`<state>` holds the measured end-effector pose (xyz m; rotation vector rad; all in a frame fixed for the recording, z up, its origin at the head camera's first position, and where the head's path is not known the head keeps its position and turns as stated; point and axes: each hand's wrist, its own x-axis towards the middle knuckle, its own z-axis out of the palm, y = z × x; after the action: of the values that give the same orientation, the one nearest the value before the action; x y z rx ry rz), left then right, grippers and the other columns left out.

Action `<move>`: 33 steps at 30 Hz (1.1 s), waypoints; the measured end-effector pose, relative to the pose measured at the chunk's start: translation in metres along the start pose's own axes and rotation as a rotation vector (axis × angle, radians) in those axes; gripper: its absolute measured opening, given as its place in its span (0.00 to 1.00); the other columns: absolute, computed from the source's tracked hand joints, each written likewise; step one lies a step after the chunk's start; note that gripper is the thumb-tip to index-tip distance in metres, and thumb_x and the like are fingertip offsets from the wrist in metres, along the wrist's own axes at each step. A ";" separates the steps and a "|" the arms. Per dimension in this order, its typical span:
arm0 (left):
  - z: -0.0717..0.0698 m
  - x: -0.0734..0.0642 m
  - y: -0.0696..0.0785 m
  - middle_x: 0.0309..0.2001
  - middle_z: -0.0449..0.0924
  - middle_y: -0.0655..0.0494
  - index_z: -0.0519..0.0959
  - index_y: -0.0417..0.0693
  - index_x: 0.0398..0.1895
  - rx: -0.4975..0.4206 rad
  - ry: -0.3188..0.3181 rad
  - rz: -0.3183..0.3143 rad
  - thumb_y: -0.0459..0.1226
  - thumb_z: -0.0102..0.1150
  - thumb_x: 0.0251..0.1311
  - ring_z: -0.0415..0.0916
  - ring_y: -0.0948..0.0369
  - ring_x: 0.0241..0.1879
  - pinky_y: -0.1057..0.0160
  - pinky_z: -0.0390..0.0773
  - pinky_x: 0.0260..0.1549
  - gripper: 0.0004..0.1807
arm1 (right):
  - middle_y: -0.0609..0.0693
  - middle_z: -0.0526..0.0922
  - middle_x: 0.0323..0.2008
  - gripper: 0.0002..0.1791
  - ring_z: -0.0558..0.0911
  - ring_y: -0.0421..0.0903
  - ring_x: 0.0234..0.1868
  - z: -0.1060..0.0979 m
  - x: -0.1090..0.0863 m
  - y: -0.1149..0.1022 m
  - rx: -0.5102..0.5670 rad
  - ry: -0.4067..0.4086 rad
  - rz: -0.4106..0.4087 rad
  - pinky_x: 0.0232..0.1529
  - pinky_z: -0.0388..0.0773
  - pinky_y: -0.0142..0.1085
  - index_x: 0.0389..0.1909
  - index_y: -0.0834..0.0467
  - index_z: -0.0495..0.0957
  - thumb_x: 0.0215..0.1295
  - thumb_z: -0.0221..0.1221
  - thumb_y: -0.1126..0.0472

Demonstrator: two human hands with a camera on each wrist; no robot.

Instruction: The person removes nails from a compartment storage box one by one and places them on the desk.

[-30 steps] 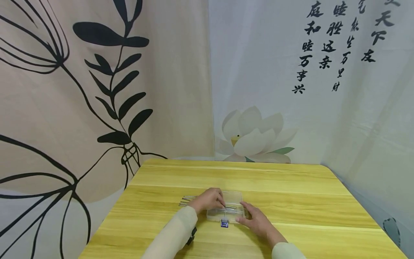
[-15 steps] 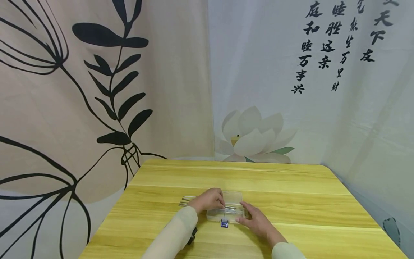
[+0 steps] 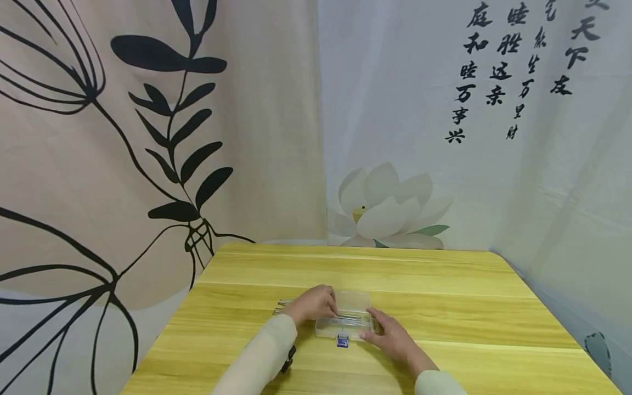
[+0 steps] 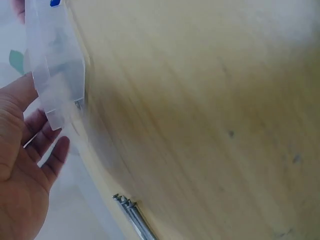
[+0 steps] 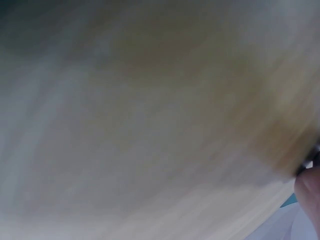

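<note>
A clear plastic box (image 3: 326, 329) with a blue label (image 3: 343, 341) on its front lies with its lid (image 3: 356, 299) tipped back. Inside it are several long silver metal pins (image 3: 351, 316). My left hand (image 3: 314, 303) is over the box's left end, fingers pointing down. In the left wrist view, its loosely bent fingers (image 4: 57, 155) are beside the box (image 4: 65, 70), nothing visible between them. My right hand (image 3: 392, 334) grips the box's right end, thumb in front and fingers behind. In the right wrist view only a blurred fingertip (image 5: 309, 192) shows.
More metal pins (image 3: 283, 303) lie on the wooden table (image 3: 444, 307) left of the box, partly behind the left hand. Their flared heads (image 4: 125, 201) show in the left wrist view. A printed curtain (image 3: 276, 137) hangs behind the table.
My left hand has moved slightly left and up, uncovering more of the pins in the box. My right hand and the box stay in place.
</note>
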<state>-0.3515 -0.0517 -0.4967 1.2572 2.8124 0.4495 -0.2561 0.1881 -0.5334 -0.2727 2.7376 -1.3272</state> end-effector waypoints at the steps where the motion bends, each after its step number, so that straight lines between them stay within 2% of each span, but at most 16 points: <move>1: -0.001 -0.001 0.000 0.39 0.77 0.64 0.90 0.53 0.29 0.012 0.000 0.005 0.40 0.72 0.57 0.72 0.67 0.41 0.67 0.74 0.45 0.03 | 0.69 0.62 0.70 0.41 0.60 0.71 0.69 0.000 0.000 0.000 0.002 0.000 0.001 0.64 0.56 0.66 0.73 0.57 0.63 0.64 0.65 0.45; 5: -0.002 -0.002 -0.001 0.40 0.78 0.63 0.90 0.54 0.30 0.039 -0.007 0.027 0.41 0.70 0.59 0.72 0.66 0.42 0.67 0.74 0.47 0.04 | 0.68 0.62 0.70 0.41 0.60 0.70 0.69 0.001 0.001 0.002 0.000 0.004 0.000 0.64 0.56 0.66 0.73 0.57 0.64 0.64 0.65 0.45; 17: -0.002 -0.001 -0.001 0.38 0.77 0.66 0.90 0.55 0.29 0.036 -0.025 0.013 0.42 0.71 0.58 0.70 0.68 0.40 0.68 0.73 0.46 0.04 | 0.69 0.62 0.70 0.41 0.60 0.71 0.69 0.002 0.003 0.005 -0.004 0.003 -0.004 0.64 0.56 0.66 0.73 0.58 0.63 0.64 0.65 0.45; 23: -0.004 0.001 0.001 0.38 0.77 0.66 0.90 0.55 0.29 0.048 -0.028 0.029 0.41 0.71 0.58 0.70 0.68 0.40 0.69 0.73 0.45 0.03 | 0.69 0.62 0.70 0.40 0.60 0.71 0.69 0.001 0.003 0.004 0.008 0.003 -0.010 0.64 0.56 0.66 0.73 0.58 0.64 0.64 0.65 0.46; 33: 0.001 0.001 0.000 0.41 0.77 0.65 0.89 0.53 0.31 -0.023 -0.035 -0.004 0.41 0.71 0.58 0.71 0.67 0.42 0.68 0.74 0.46 0.03 | 0.70 0.61 0.70 0.40 0.60 0.71 0.69 0.000 0.001 0.003 0.002 -0.004 -0.019 0.64 0.55 0.67 0.73 0.58 0.63 0.65 0.65 0.46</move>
<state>-0.3519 -0.0507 -0.4971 1.2427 2.7721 0.4531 -0.2576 0.1893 -0.5359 -0.3012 2.7368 -1.3327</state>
